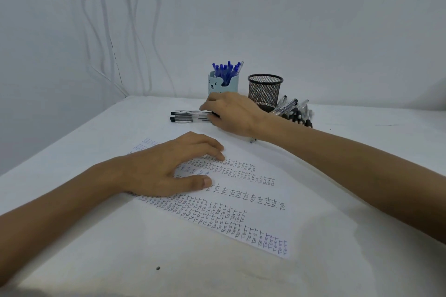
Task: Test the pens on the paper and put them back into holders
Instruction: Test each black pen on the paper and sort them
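A sheet of paper [243,202] covered in rows of the handwritten word "test" lies on the white table. My left hand [169,169] rests flat on its upper left part, fingers spread. My right hand [231,113] reaches across to a small bundle of black-capped clear pens [188,116] lying on the table and has its fingers on their right ends. Behind stand a light blue bear holder [217,84] full of blue pens and a black mesh holder [265,91], which looks empty.
A pile of black pens [294,111] lies to the right of the mesh holder. One pen tip [252,140] shows under my right wrist. White cables [135,31] hang down the wall at the back left. A small dark speck [158,268] sits near the front.
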Demonstrator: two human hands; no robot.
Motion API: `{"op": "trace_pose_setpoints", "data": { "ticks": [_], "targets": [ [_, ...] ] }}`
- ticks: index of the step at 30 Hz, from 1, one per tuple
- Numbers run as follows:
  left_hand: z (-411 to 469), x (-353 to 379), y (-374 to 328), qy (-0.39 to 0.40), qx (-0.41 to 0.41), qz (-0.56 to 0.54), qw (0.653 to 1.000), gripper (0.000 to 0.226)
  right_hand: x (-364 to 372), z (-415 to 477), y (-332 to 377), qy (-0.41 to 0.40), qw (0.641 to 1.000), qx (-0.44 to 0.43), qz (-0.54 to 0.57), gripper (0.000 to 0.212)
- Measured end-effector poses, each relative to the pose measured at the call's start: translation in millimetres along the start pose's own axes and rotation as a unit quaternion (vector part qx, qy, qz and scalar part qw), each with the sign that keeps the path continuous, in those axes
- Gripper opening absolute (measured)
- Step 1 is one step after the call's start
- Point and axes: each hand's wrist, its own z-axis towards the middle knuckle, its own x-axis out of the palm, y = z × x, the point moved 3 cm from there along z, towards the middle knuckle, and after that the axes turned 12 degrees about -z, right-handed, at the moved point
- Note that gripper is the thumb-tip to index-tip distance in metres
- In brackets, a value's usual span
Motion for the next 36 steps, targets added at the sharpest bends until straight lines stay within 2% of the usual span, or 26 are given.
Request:
{"op": "trace_pose_setpoints", "data": {
  "ticks": [12, 16, 20, 25, 26, 29, 30, 36],
  "targets": [
    [0.4, 0.0, 0.7, 0.005, -0.006, 0.0, 1.0, 0.05, 5.0, 21.6, 17.0, 0.042, 0.997, 0.033, -0.047, 0.018],
    [0.7, -0.3, 1.5, 0.006, -0.002, 0.002, 1.0, 0.051, 0.6, 18.4, 10.5, 0.038, 0.998, 0.052, 0.002, 0.014],
    [-0.1, -0.7, 1.3, 0.005, -0.005, -0.001, 1.0, 0.051, -3.0, 5.9, 8.4, 0.002, 0.999, 0.046, -0.002, 0.017],
    [0.2, -1.8, -2.2, 0.007, -0.001, 0.002, 1.0, 0.05, -18.3, -14.3, 0.6, 0.005, 0.998, 0.063, 0.028, 0.014],
    [-0.1, -2.2, -2.1, 0.009, -0.002, 0.003, 1.0, 0.048, -20.1, -18.3, 0.3, -0.011, 0.995, 0.082, 0.049, 0.019],
    [-0.7, -3.0, -5.2, 0.012, -0.008, 0.004, 1.0, 0.046, -24.5, -26.3, -3.0, 0.004, 0.979, 0.161, 0.122, 0.064],
    [-1.1, -3.5, -4.5, 0.011, -0.012, 0.004, 1.0, 0.045, -25.2, -27.5, -3.9, 0.015, 0.974, 0.179, 0.14, 0.073],
    [-4.8, -9.0, -13.1, 0.018, -0.039, 0.0, 0.999, 0.043, -42.6, -46.5, -5.4, -0.066, 0.925, 0.199, 0.318, 0.062]
  ]
}}
